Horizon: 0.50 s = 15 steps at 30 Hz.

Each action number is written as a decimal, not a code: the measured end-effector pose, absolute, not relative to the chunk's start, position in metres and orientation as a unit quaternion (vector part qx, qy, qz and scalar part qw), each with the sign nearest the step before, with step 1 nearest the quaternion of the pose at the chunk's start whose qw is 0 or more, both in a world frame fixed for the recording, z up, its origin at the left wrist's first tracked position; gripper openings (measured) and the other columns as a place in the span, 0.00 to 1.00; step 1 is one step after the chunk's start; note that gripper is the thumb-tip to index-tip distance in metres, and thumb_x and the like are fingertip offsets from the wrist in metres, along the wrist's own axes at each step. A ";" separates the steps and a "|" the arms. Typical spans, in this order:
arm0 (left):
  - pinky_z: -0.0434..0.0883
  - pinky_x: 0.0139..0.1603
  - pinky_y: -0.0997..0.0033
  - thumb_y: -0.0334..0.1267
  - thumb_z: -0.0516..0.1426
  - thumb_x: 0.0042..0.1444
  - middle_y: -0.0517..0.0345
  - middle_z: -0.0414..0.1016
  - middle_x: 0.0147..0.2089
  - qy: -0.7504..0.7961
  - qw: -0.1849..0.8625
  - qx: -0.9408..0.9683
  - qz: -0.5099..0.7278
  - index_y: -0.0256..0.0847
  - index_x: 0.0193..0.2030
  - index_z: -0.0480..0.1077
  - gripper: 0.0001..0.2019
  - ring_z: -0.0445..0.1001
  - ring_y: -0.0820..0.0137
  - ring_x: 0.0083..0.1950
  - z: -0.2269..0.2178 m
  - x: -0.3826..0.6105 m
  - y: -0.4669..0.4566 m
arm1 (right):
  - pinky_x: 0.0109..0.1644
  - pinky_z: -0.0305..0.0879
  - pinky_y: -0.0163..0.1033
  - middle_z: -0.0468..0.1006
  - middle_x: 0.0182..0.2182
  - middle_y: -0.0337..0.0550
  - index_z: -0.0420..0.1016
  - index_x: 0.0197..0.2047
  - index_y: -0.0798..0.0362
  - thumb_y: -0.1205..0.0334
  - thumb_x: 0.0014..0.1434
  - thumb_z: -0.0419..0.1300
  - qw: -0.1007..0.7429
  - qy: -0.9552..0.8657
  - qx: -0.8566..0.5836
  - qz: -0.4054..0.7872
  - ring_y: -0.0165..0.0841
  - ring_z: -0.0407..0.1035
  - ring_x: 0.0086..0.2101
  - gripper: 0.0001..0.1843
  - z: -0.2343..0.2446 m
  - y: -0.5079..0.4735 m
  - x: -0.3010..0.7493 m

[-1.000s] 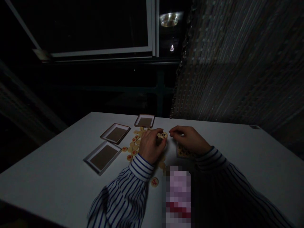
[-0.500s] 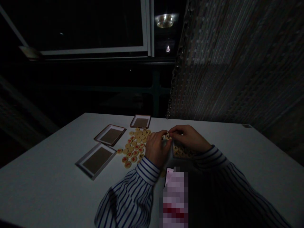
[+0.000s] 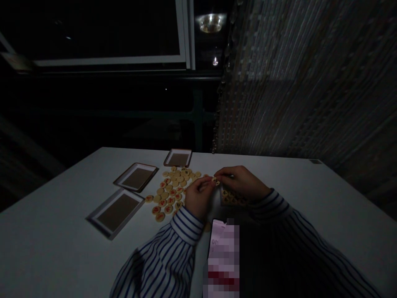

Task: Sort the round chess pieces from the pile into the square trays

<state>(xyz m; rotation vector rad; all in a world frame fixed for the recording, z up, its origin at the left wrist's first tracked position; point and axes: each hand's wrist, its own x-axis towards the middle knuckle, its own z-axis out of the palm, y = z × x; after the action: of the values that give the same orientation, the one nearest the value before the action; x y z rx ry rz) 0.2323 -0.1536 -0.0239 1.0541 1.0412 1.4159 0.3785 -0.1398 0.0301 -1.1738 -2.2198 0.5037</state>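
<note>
As the left hand (image 3: 197, 199) pinches a disc (image 3: 216, 181) near the tray (image 3: 228, 204), edge-holding likely keeps its character readable | right hand (image 3: 243, 182) above tray, grip: cannot tell

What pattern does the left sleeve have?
Left sleeve: blue stripes on white, best in the head view.

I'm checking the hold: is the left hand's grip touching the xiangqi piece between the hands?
Touching: the head view shows the grip of the left hand against the left edge of the xiangqi piece, with no gap.
</note>
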 end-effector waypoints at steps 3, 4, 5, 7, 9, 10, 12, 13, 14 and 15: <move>0.71 0.35 0.72 0.34 0.63 0.37 0.56 0.77 0.27 0.443 0.534 0.404 0.597 0.35 0.31 0.72 0.11 0.74 0.72 0.30 -0.023 0.231 -0.153 | 0.44 0.64 0.37 0.78 0.37 0.41 0.76 0.41 0.51 0.63 0.56 0.53 0.265 -0.842 -0.447 0.146 0.33 0.71 0.38 0.12 0.029 -0.141 0.376; 0.71 0.35 0.71 0.35 0.63 0.37 0.56 0.77 0.27 0.444 0.535 0.396 0.599 0.35 0.31 0.73 0.11 0.74 0.71 0.30 -0.023 0.230 -0.153 | 0.44 0.63 0.38 0.78 0.37 0.42 0.75 0.42 0.51 0.63 0.55 0.54 0.256 -0.847 -0.446 0.133 0.33 0.70 0.38 0.13 0.028 -0.141 0.376; 0.70 0.36 0.71 0.35 0.63 0.37 0.55 0.77 0.27 0.446 0.534 0.391 0.602 0.34 0.31 0.73 0.12 0.75 0.71 0.30 -0.024 0.230 -0.153 | 0.44 0.63 0.39 0.78 0.38 0.43 0.74 0.44 0.51 0.63 0.55 0.54 0.248 -0.853 -0.443 0.123 0.34 0.70 0.38 0.14 0.028 -0.142 0.375; 0.70 0.37 0.70 0.37 0.63 0.38 0.55 0.77 0.28 0.449 0.526 0.392 0.607 0.34 0.32 0.73 0.13 0.74 0.71 0.31 -0.025 0.229 -0.152 | 0.45 0.62 0.40 0.76 0.39 0.44 0.72 0.46 0.52 0.61 0.54 0.56 0.240 -0.861 -0.435 0.109 0.34 0.69 0.40 0.16 0.026 -0.142 0.374; 0.70 0.37 0.71 0.38 0.63 0.39 0.55 0.77 0.27 0.451 0.518 0.397 0.609 0.34 0.32 0.74 0.12 0.74 0.71 0.31 -0.026 0.229 -0.152 | 0.46 0.61 0.41 0.75 0.40 0.46 0.72 0.47 0.53 0.60 0.53 0.58 0.241 -0.867 -0.425 0.094 0.35 0.67 0.41 0.17 0.025 -0.142 0.374; 0.70 0.36 0.71 0.39 0.62 0.40 0.56 0.76 0.26 0.451 0.518 0.399 0.608 0.34 0.31 0.74 0.12 0.74 0.72 0.31 -0.026 0.228 -0.152 | 0.47 0.61 0.42 0.75 0.40 0.46 0.72 0.46 0.54 0.60 0.53 0.58 0.244 -0.870 -0.420 0.082 0.35 0.66 0.42 0.16 0.025 -0.142 0.374; 0.70 0.35 0.71 0.40 0.62 0.40 0.57 0.76 0.24 0.448 0.525 0.396 0.606 0.34 0.31 0.74 0.12 0.73 0.72 0.29 -0.026 0.228 -0.152 | 0.48 0.61 0.43 0.75 0.40 0.47 0.72 0.44 0.55 0.60 0.53 0.58 0.246 -0.876 -0.410 0.059 0.36 0.65 0.43 0.15 0.024 -0.141 0.375; 0.70 0.35 0.71 0.40 0.62 0.40 0.57 0.76 0.24 0.446 0.528 0.395 0.605 0.35 0.31 0.74 0.11 0.73 0.72 0.29 -0.026 0.228 -0.152 | 0.48 0.60 0.43 0.75 0.40 0.48 0.72 0.44 0.56 0.60 0.53 0.58 0.245 -0.880 -0.405 0.048 0.36 0.65 0.43 0.15 0.024 -0.141 0.375; 0.70 0.35 0.71 0.40 0.62 0.41 0.57 0.76 0.24 0.445 0.530 0.396 0.604 0.35 0.30 0.74 0.11 0.73 0.72 0.29 -0.026 0.228 -0.153 | 0.48 0.61 0.43 0.74 0.40 0.48 0.72 0.44 0.56 0.60 0.53 0.58 0.242 -0.883 -0.400 0.039 0.36 0.65 0.43 0.14 0.024 -0.140 0.375; 0.71 0.35 0.70 0.40 0.62 0.40 0.57 0.76 0.24 0.444 0.530 0.397 0.604 0.35 0.30 0.74 0.11 0.74 0.71 0.29 -0.026 0.228 -0.153 | 0.48 0.60 0.43 0.74 0.40 0.48 0.72 0.43 0.56 0.60 0.54 0.58 0.240 -0.885 -0.398 0.032 0.36 0.65 0.43 0.14 0.024 -0.140 0.375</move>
<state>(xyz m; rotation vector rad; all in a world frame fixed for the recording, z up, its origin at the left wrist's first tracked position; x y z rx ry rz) 0.2278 -0.1526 -0.0261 0.9485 1.0609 1.4414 0.3750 -0.1399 0.0237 -1.0888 -2.4225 0.0886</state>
